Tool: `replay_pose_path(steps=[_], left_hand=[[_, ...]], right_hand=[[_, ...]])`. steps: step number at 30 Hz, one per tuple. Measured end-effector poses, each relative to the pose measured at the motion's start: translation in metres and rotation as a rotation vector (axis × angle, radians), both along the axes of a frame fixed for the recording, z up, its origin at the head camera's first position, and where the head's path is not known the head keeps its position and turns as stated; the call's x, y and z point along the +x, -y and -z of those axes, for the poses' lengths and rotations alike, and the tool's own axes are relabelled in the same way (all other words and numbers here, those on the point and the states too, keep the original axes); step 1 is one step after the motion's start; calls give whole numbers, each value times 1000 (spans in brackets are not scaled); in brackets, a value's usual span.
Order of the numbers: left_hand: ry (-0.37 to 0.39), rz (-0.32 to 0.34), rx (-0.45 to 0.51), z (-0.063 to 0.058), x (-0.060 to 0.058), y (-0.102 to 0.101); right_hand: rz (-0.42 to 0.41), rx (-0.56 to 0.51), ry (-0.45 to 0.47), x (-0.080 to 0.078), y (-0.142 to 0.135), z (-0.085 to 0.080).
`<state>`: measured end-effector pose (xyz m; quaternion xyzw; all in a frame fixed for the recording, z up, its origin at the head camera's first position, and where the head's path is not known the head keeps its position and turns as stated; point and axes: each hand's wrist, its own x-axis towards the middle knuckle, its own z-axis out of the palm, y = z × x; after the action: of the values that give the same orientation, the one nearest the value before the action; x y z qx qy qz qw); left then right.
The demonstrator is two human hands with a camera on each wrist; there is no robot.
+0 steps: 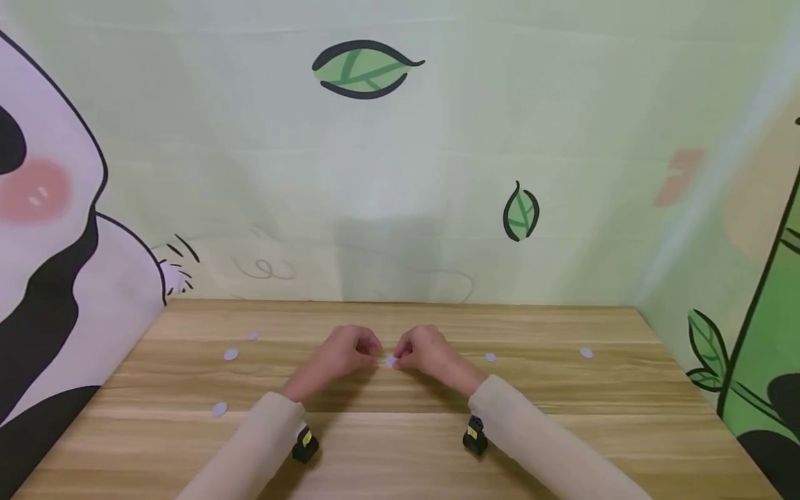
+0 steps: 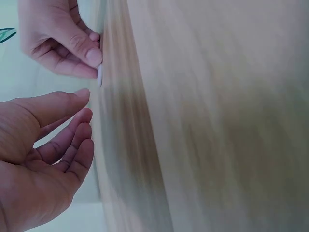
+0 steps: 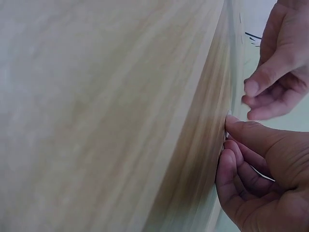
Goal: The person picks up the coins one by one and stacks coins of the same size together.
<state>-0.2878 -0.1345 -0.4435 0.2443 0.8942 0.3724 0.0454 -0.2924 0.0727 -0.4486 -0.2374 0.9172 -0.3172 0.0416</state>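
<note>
Between the two hands, a small thin white disc (image 1: pixel 391 361) is pinched by thumb and fingers of my right hand (image 1: pixel 431 353). The left wrist view shows this disc (image 2: pixel 100 75) nearly edge-on, its free part sticking out past the right thumb tip, close over the wooden tabletop. My left hand (image 1: pixel 347 353) is just to the left of it, thumb and fingers bent loosely and apart. Nothing shows between the left fingertips (image 2: pixel 85 116). In the right wrist view, the right fingers hide most of the disc.
Three more pale discs lie on the left of the wooden table (image 1: pixel 387 451), one of them nearer the front (image 1: pixel 219 409). To the right lie a disc (image 1: pixel 490 357) and another disc (image 1: pixel 586 353). A printed backdrop (image 1: pixel 400 153) with leaves stands behind the table's far edge.
</note>
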Motion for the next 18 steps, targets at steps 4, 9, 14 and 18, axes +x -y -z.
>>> replay_pose_path(steps=[4, 9, 14, 18], left_hand=[[-15, -47, 15, -2, 4, 14], [-62, -100, -20, -6, 10, 37], [-107, -122, -53, -16, 19, 59], [-116, -143, -65, -20, 23, 73]], right_hand=[[11, 9, -6, 0, 0, 1], [11, 17, -8, 1, 1, 0], [23, 17, 2, 1, 2, 0], [36, 23, -1, 0, -1, 1]])
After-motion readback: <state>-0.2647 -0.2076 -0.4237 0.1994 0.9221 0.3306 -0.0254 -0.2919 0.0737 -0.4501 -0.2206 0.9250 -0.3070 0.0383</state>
